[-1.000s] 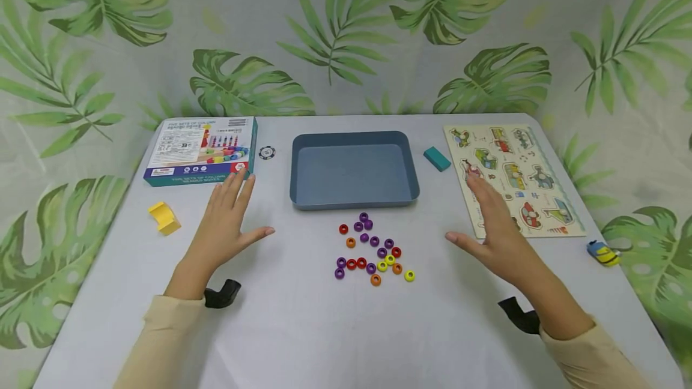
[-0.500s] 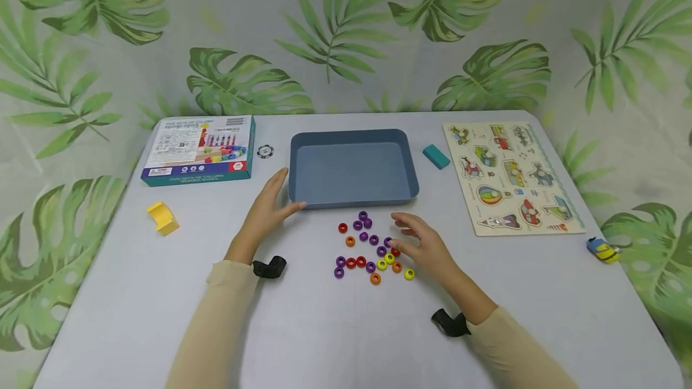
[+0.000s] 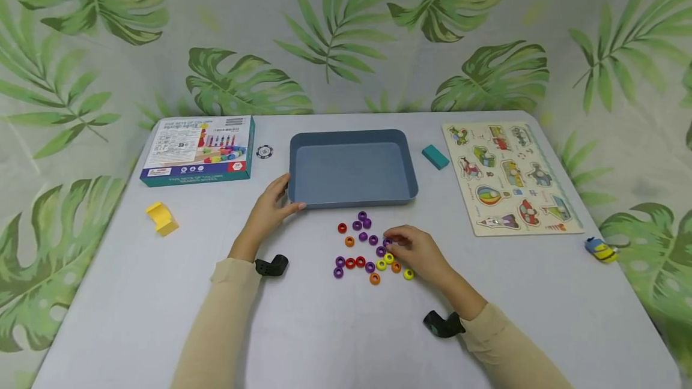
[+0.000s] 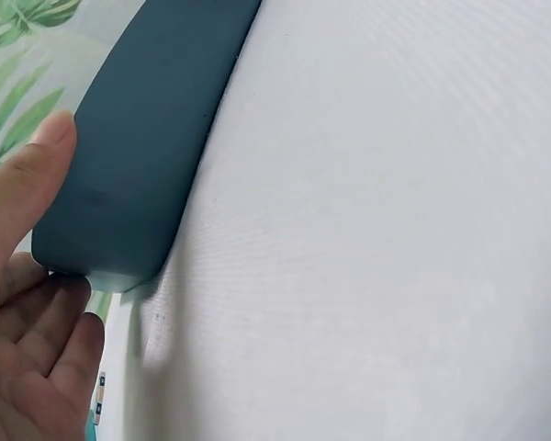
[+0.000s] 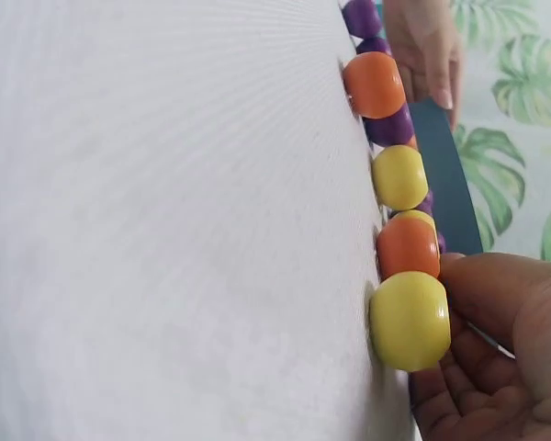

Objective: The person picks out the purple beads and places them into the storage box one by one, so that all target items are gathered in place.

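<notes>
In the head view my left hand (image 3: 269,209) is at the near left corner of a blue-grey tray (image 3: 354,203). Its thumb lies on the front wall and its fingers curl at the side, as the left wrist view shows of the tray wall (image 4: 133,156). My right hand (image 3: 424,254) is at the right side of scattered round beads, thumb and forefinger pinching a purple bead (image 3: 387,242). A yellow bead (image 5: 410,322) and an orange bead (image 5: 409,248) block its fingertips in the right wrist view. One red bead is hidden under that hand; other red beads (image 3: 350,263) lie further left.
A toy box (image 3: 200,152), a poker chip (image 3: 265,152) and a yellow block (image 3: 161,218) are on the left. To the right lie a teal block (image 3: 435,156), a wooden picture puzzle (image 3: 513,179) and a small blue-and-yellow toy (image 3: 601,250).
Both hands came inward from their spread positions: the left to the tray's corner, the right down onto the beads. In the last half second the right thumb and forefinger closed on a purple bead.
</notes>
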Demonstrator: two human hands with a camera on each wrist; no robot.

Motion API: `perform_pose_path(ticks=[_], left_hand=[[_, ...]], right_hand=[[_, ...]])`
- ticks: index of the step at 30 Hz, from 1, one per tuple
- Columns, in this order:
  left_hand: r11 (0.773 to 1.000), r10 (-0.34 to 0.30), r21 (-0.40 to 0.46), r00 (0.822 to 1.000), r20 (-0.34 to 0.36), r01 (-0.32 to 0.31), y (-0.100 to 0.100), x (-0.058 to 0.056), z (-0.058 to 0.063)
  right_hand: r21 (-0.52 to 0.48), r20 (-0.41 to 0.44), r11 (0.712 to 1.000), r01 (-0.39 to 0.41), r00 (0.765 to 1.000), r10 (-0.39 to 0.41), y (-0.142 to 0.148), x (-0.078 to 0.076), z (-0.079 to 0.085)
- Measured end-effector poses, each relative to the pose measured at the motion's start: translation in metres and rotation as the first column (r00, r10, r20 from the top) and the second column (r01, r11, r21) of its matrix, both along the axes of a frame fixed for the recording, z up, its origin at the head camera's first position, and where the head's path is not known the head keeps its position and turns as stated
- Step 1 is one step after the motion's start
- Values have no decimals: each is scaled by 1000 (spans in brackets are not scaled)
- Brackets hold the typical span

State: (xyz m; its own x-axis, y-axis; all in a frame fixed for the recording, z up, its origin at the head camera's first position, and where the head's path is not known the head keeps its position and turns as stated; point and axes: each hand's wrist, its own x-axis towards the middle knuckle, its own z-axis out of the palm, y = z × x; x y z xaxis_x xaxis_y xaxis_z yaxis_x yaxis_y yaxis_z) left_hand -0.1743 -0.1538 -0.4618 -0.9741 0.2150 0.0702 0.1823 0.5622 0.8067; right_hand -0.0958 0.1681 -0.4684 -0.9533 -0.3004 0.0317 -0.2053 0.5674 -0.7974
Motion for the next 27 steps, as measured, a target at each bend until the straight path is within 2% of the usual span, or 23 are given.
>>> perform_pose_path(ticks=[6, 10, 13, 17, 20, 23, 27], left_hand=[[999, 11, 44, 1000, 10, -11, 1, 1, -4], [997, 1, 83, 1000, 23, -3, 2, 2, -1], [989, -13, 145, 1000, 29, 9, 6, 7, 7], [981, -22, 192, 999, 28, 16, 11, 14, 20], [983, -9, 185, 999, 38, 2, 13, 16, 23], [982, -1, 190, 999, 44, -7, 11, 15, 20], [980, -8, 200, 999, 44, -1, 7, 8, 10]], right_hand=[[-2, -5, 999, 46, 999, -46, -3, 0, 1], [-85, -12, 994, 69, 997, -70, -4, -3, 11], [-164, -58, 986, 39, 997, -50, -4, -11, 25], [-251, -156, 968, -15, 988, -24, -5, -33, 44], [-287, -185, 957, -26, 982, -29, -10, -56, 51], [-272, -161, 962, -2, 986, -43, -15, -83, 50], [-202, -76, 978, 52, 995, -68, -20, -113, 40]])
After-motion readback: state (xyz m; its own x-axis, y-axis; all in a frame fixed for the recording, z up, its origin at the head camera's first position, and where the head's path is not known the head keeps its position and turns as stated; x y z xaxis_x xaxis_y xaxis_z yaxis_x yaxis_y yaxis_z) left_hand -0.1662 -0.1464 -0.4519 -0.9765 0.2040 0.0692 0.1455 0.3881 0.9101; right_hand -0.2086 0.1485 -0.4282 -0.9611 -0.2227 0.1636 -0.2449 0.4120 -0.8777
